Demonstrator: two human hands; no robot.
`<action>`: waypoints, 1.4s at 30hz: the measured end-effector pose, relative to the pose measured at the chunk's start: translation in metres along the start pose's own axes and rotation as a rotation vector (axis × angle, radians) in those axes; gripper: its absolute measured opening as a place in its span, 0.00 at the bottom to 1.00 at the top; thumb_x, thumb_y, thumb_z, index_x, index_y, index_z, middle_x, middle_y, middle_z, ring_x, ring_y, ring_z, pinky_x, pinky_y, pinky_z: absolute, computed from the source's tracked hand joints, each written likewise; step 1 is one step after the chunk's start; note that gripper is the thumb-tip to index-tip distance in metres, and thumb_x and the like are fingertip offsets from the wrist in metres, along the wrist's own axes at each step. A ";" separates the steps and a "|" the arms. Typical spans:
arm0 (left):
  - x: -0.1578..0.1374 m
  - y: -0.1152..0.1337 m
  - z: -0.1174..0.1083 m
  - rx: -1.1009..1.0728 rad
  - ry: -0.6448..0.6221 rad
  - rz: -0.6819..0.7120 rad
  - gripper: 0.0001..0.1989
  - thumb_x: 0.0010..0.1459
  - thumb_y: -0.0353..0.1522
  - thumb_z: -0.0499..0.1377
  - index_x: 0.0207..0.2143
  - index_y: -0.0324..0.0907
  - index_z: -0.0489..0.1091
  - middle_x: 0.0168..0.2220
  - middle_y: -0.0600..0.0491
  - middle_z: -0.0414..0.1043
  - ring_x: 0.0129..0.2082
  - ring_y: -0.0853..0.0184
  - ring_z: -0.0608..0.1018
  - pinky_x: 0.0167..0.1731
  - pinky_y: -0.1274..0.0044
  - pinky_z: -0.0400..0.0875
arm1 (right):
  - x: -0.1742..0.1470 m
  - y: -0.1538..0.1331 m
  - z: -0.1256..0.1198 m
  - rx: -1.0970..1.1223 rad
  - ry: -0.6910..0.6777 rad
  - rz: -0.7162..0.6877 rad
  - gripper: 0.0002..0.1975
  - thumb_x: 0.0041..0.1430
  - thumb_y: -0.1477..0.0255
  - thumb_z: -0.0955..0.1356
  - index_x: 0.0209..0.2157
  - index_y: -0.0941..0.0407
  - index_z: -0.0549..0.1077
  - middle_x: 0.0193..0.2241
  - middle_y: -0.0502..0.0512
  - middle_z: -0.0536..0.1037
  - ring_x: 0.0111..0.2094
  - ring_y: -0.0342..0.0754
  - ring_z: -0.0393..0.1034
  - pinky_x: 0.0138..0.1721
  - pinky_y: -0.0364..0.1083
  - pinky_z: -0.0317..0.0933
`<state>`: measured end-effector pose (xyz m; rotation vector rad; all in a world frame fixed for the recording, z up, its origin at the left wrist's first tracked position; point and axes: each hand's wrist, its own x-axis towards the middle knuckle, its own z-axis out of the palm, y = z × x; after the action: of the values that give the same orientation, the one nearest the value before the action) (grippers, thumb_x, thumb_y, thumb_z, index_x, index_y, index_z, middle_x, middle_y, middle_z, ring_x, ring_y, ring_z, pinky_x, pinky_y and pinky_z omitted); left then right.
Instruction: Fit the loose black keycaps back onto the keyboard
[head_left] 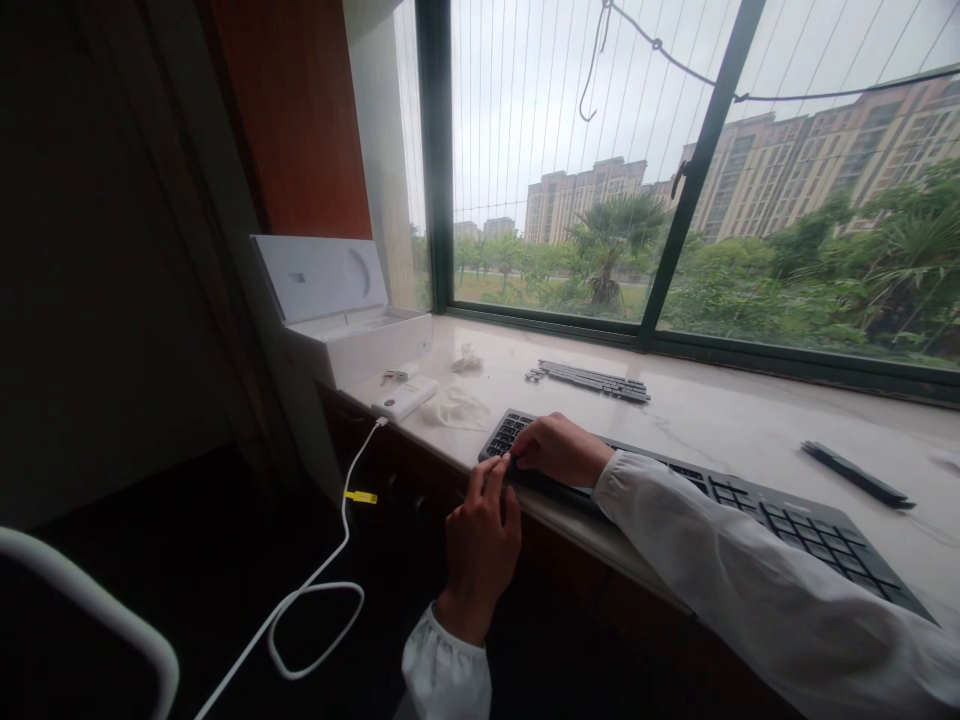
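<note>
A dark keyboard [814,530] lies along the front of the pale sill, many of its key positions showing as bare frames. Over its left end, my right hand [562,450] is closed, fingertips pinched down at the front edge; whatever they hold is too small and covered to make out. My left hand [484,530] comes up from below with fingers stretched out, its fingertips at the keyboard's near left corner beside the right fingertips. The right forearm hides part of the keyboard's middle. Behind it lie rows of loose dark keycaps [596,382].
An open white box [375,350] stands at the left by the window. Before it lies a white power bank [405,400] with a white cable [346,520] hanging down. Clear plastic wrapping [456,408] is nearby. A long black bar-shaped object [855,475] lies at right.
</note>
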<state>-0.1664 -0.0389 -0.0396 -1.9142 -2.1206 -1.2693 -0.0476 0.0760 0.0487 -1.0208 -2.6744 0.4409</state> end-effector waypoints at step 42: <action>-0.003 0.015 0.013 0.309 0.000 -0.028 0.21 0.68 0.33 0.42 0.60 0.52 0.63 0.58 0.49 0.65 0.34 0.68 0.80 0.28 0.79 0.72 | 0.013 0.021 -0.001 0.182 -0.097 0.072 0.11 0.51 0.67 0.69 0.33 0.58 0.81 0.23 0.51 0.79 0.26 0.43 0.70 0.27 0.39 0.60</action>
<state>-0.1471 -0.0351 -0.0420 -1.7607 -2.1959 -0.8793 -0.0438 0.0998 0.0435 -1.0688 -2.6266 0.7518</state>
